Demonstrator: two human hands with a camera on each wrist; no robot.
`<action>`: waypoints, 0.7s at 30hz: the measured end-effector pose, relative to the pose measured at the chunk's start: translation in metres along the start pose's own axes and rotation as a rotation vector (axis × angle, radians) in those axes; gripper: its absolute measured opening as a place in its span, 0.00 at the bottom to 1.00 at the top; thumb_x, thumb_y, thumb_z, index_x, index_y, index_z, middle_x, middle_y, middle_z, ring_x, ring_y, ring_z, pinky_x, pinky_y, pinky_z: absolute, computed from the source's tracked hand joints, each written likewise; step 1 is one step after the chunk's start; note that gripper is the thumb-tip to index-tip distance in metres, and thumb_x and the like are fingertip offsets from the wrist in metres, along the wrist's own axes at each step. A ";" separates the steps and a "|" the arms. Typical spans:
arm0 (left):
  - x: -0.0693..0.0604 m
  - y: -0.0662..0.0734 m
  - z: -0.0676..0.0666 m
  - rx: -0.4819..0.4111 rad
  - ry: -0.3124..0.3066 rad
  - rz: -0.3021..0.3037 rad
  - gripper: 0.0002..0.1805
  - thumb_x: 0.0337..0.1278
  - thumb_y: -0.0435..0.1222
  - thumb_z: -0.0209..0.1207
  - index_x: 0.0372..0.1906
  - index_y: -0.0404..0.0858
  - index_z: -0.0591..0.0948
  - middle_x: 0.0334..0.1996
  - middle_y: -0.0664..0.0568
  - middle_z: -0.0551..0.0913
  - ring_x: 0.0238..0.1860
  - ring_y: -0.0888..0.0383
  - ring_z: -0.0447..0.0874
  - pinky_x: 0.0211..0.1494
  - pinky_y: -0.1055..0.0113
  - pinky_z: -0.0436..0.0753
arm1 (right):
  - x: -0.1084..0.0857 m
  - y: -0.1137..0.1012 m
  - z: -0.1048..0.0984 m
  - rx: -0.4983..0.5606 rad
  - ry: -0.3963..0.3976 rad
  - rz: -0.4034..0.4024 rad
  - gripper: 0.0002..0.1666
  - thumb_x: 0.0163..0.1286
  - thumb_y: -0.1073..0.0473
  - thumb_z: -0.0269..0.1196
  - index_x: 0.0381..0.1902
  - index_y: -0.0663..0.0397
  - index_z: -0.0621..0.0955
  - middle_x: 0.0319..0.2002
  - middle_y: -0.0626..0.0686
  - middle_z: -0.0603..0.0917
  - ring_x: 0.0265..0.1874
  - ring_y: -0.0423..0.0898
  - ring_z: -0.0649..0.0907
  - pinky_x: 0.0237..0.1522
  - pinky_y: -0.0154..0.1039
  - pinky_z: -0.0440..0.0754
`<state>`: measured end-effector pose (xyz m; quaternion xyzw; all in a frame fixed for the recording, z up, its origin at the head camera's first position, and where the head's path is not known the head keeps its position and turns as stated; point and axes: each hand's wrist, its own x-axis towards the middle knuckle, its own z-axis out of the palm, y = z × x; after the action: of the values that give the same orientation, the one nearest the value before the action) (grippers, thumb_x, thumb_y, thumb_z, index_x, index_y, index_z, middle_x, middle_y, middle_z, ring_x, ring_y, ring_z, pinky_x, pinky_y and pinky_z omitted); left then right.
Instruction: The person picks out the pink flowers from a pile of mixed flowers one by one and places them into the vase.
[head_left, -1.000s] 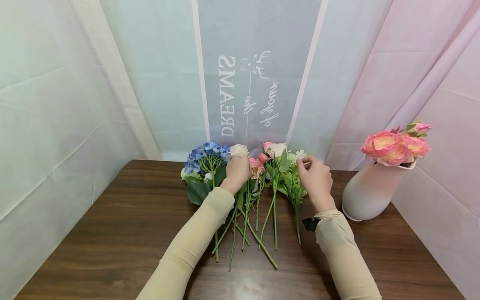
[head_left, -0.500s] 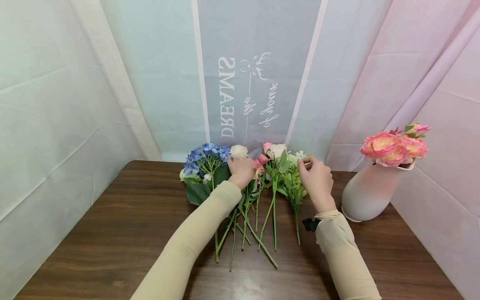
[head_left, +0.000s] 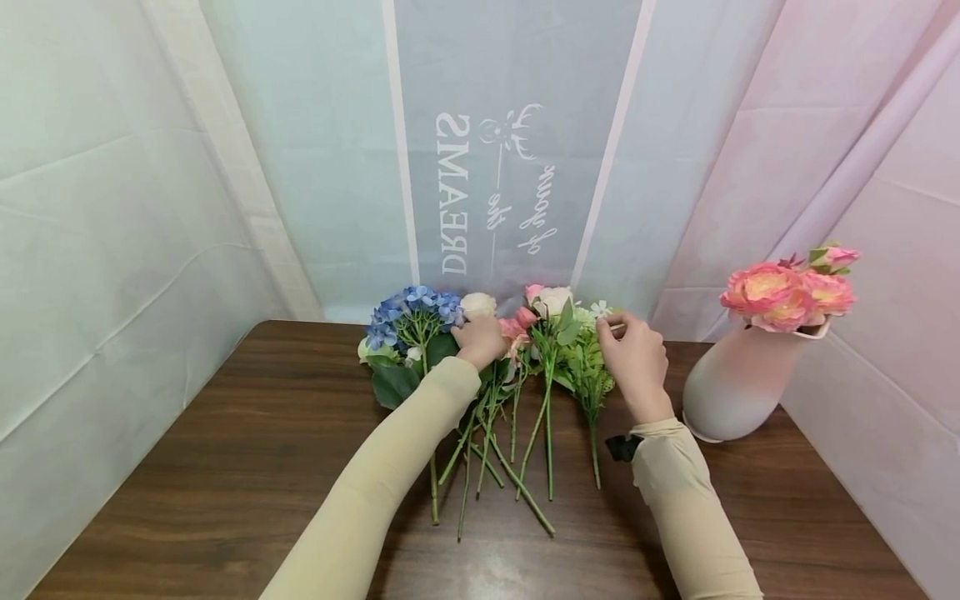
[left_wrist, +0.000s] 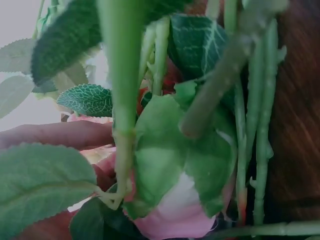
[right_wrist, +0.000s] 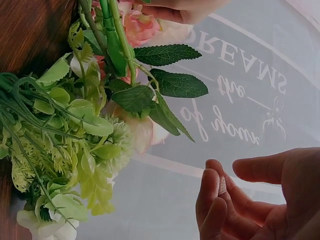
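Wood table (head_left: pixel 247 458) runs past the bottom of the head view, with a wide stretch of it left of the flowers, and the back edge sits close to a hanging cloth (head_left: pixel 517 58). Skinny green stems (head_left: pixel 525 490) point toward the camera, some crossing. Their blooms lie up by the back edge: a creamy white rose (head_left: pixel 477 306) with the left hand (head_left: pixel 481 340) right at it, plus a pale pink rose (left_wrist: pixel 170 175) with green leafy bits underneath, beside a finger in the left wrist view. Can't tell if that hand's gripping anything, too much greenery. The right hand (head_left: pixel 634 362) is loosely curled and holding nothing, thumb apart from the fingertips, next to a green sprig (head_left: pixel 588 375).

As for what's in the way, the left sleeve (head_left: pixel 382 467) covers some stems, a big blue flower (head_left: pixel 412 312) sits just left of the white rose, and the vase (head_left: pixel 738 383) of coral blooms (head_left: pixel 772 292) stands right beside the right hand.
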<state>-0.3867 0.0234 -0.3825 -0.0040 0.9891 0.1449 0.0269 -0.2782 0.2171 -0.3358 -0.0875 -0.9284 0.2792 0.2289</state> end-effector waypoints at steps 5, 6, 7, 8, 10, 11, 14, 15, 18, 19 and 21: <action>-0.002 -0.005 -0.005 -0.115 -0.039 -0.011 0.24 0.57 0.51 0.59 0.55 0.42 0.80 0.61 0.47 0.75 0.64 0.44 0.69 0.69 0.42 0.58 | 0.001 0.002 0.000 0.003 0.008 0.011 0.22 0.71 0.40 0.49 0.46 0.46 0.82 0.37 0.54 0.87 0.28 0.53 0.83 0.25 0.46 0.75; -0.003 -0.006 -0.006 -0.139 -0.042 -0.018 0.24 0.56 0.50 0.60 0.54 0.42 0.80 0.62 0.47 0.74 0.64 0.45 0.69 0.70 0.42 0.57 | 0.001 0.003 0.000 0.004 0.009 0.015 0.23 0.71 0.40 0.49 0.46 0.46 0.82 0.37 0.53 0.87 0.28 0.53 0.83 0.26 0.47 0.76; -0.003 -0.007 -0.007 -0.159 -0.046 -0.025 0.24 0.55 0.49 0.61 0.55 0.41 0.79 0.64 0.47 0.72 0.65 0.45 0.68 0.70 0.42 0.57 | 0.001 0.003 -0.001 0.007 0.011 0.020 0.23 0.71 0.40 0.49 0.46 0.46 0.82 0.37 0.53 0.87 0.29 0.54 0.83 0.26 0.47 0.76; -0.003 -0.007 -0.007 -0.183 -0.046 -0.030 0.23 0.55 0.48 0.61 0.54 0.41 0.80 0.64 0.47 0.72 0.65 0.45 0.69 0.70 0.42 0.57 | 0.002 0.004 -0.002 0.009 0.013 0.025 0.23 0.71 0.39 0.49 0.46 0.46 0.82 0.38 0.53 0.87 0.30 0.54 0.83 0.27 0.48 0.76; -0.003 -0.008 -0.009 -0.225 -0.049 -0.038 0.20 0.53 0.47 0.63 0.48 0.41 0.82 0.62 0.47 0.74 0.63 0.46 0.70 0.70 0.41 0.57 | 0.003 0.005 -0.002 0.011 0.017 0.033 0.23 0.71 0.39 0.49 0.46 0.46 0.82 0.38 0.53 0.87 0.31 0.54 0.83 0.28 0.49 0.76; -0.004 -0.008 -0.009 -0.250 -0.042 -0.040 0.17 0.51 0.46 0.64 0.43 0.41 0.83 0.60 0.47 0.75 0.62 0.46 0.71 0.69 0.41 0.58 | 0.003 0.005 -0.002 0.013 0.017 0.036 0.23 0.71 0.39 0.49 0.46 0.46 0.82 0.38 0.53 0.87 0.31 0.55 0.83 0.29 0.50 0.76; -0.005 -0.009 -0.010 -0.307 -0.028 -0.038 0.10 0.45 0.44 0.67 0.28 0.43 0.81 0.50 0.47 0.81 0.56 0.47 0.75 0.68 0.41 0.59 | 0.004 0.006 -0.003 0.013 0.025 0.042 0.23 0.70 0.39 0.49 0.46 0.46 0.82 0.38 0.53 0.87 0.33 0.55 0.83 0.30 0.51 0.76; -0.006 -0.010 -0.010 -0.324 -0.023 -0.036 0.10 0.44 0.43 0.68 0.24 0.43 0.79 0.46 0.47 0.82 0.54 0.47 0.76 0.67 0.41 0.60 | 0.004 0.006 -0.003 0.013 0.027 0.042 0.23 0.70 0.39 0.49 0.46 0.46 0.82 0.38 0.53 0.87 0.33 0.56 0.83 0.31 0.51 0.77; -0.008 -0.011 -0.011 -0.361 -0.006 -0.026 0.15 0.43 0.43 0.68 0.17 0.45 0.73 0.35 0.49 0.83 0.45 0.48 0.78 0.65 0.42 0.63 | 0.004 0.006 -0.002 0.013 0.029 0.039 0.23 0.70 0.39 0.49 0.45 0.47 0.82 0.38 0.53 0.87 0.33 0.56 0.83 0.31 0.52 0.77; -0.008 -0.012 -0.011 -0.374 -0.003 -0.023 0.16 0.44 0.43 0.67 0.15 0.45 0.72 0.30 0.49 0.82 0.43 0.48 0.78 0.64 0.42 0.63 | 0.004 0.006 -0.002 0.013 0.029 0.038 0.23 0.70 0.39 0.49 0.45 0.47 0.82 0.38 0.53 0.87 0.33 0.56 0.83 0.31 0.52 0.77; -0.010 -0.012 -0.012 -0.403 0.002 -0.014 0.19 0.45 0.42 0.67 0.12 0.46 0.70 0.24 0.51 0.78 0.40 0.49 0.75 0.61 0.44 0.65 | 0.004 0.006 -0.002 0.014 0.029 0.037 0.23 0.70 0.39 0.49 0.45 0.47 0.82 0.38 0.53 0.87 0.32 0.56 0.83 0.31 0.52 0.77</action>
<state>-0.3774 0.0081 -0.3745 -0.0164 0.9401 0.3397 0.0256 -0.2802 0.2245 -0.3365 -0.1074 -0.9212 0.2885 0.2379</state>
